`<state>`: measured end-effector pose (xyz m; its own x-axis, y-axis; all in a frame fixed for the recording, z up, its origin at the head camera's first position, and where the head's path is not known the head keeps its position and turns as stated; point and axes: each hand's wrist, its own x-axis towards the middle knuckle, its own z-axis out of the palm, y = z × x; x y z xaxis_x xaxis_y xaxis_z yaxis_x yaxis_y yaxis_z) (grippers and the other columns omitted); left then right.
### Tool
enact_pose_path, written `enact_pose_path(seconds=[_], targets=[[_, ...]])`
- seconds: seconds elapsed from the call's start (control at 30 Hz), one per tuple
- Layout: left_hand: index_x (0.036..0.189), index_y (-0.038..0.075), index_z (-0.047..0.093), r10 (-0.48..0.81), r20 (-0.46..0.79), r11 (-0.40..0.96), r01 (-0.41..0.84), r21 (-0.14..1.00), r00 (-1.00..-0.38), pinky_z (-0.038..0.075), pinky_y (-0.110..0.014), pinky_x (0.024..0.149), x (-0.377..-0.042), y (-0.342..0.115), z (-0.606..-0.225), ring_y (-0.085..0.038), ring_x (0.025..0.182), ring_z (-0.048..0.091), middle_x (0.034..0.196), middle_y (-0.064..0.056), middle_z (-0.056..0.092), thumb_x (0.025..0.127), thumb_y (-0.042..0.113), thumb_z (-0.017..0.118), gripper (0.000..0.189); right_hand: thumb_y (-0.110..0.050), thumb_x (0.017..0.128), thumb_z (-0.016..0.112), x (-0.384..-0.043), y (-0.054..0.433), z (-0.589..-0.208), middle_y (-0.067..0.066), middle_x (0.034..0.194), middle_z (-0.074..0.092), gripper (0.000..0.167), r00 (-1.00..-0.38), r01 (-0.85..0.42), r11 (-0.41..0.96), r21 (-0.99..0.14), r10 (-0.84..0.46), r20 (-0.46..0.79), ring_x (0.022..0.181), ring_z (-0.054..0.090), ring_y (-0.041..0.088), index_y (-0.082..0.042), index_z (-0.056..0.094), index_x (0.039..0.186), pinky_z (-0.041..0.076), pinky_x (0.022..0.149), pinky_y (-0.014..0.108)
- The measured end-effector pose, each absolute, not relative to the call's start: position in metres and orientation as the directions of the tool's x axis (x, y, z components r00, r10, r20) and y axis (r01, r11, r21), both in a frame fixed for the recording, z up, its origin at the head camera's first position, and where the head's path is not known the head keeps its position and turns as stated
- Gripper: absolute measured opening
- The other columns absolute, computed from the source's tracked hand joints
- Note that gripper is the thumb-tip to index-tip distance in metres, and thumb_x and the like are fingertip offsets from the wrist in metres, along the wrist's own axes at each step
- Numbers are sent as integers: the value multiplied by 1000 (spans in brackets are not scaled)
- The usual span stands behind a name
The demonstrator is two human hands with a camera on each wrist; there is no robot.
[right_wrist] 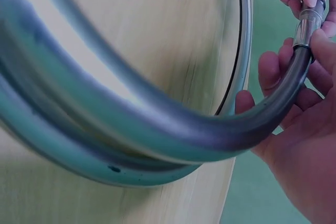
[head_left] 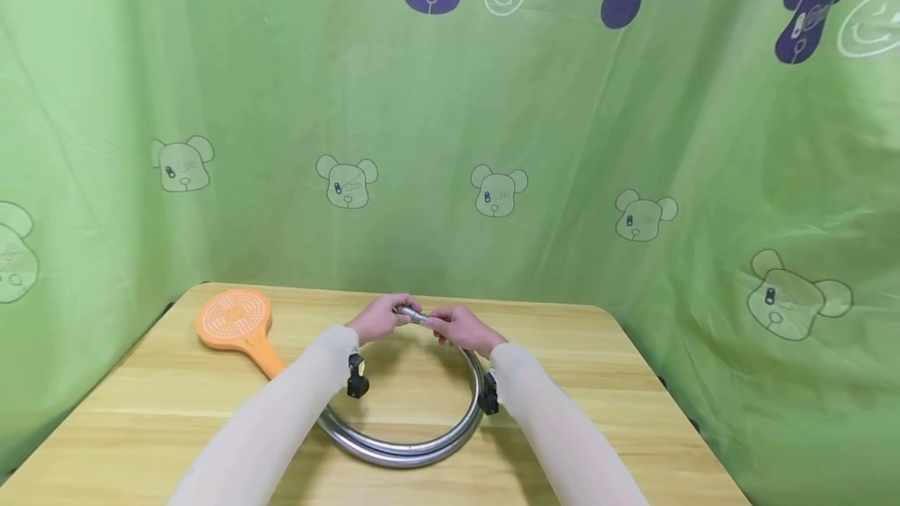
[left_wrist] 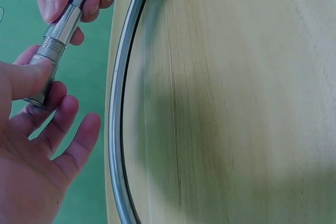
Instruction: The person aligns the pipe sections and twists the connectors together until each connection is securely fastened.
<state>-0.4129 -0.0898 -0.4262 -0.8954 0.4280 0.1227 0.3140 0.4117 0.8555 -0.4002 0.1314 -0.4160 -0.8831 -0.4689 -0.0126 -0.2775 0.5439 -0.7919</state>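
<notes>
A chrome shower hose (head_left: 411, 457) lies coiled in rings on the table, its upper end raised between both hands. My left hand (head_left: 380, 317) pinches a short metal fitting (left_wrist: 41, 80) between thumb and index finger, the other fingers held apart from it. Ring-like threads (left_wrist: 52, 47) show between the fitting and the smooth collar of the hose. My right hand (head_left: 466, 329) grips the hose end at that collar (right_wrist: 305, 31), thumb on one side and fingers on the other. Fitting and collar stand in one line.
An orange shower head (head_left: 233, 316) lies face up at the table's left, its handle (head_left: 266, 356) partly hidden behind the left sleeve. The wooden table (head_left: 576, 381) ends at a green patterned curtain (head_left: 436, 248). Each wrist carries a black camera (head_left: 357, 377).
</notes>
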Motion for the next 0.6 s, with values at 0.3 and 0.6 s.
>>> enact_pose_path(seconds=[0.3, 0.6], targets=[[120, 10, 67, 429, 115, 408, 306, 860, -896, 42, -22, 54, -410, -86, -424, -14, 63, 46, 104, -12, 66, 97, 1, 59, 27, -17, 91, 73, -401, 130, -418, 9, 87, 63, 25, -916, -231, 538, -811, -401, -5, 74, 60, 20, -4, 60, 108, 47, 65, 27], [121, 13, 68, 412, 112, 415, 296, 861, -904, 43, -23, 55, -411, -88, -425, -16, 67, 49, 104, -7, 66, 98, 4, 59, 26, -25, 99, 64, -403, 133, -420, 29, 95, 65, 20, -882, -299, 548, -781, -472, 6, 81, 64, 37, -9, 67, 110, 46, 63, 29]])
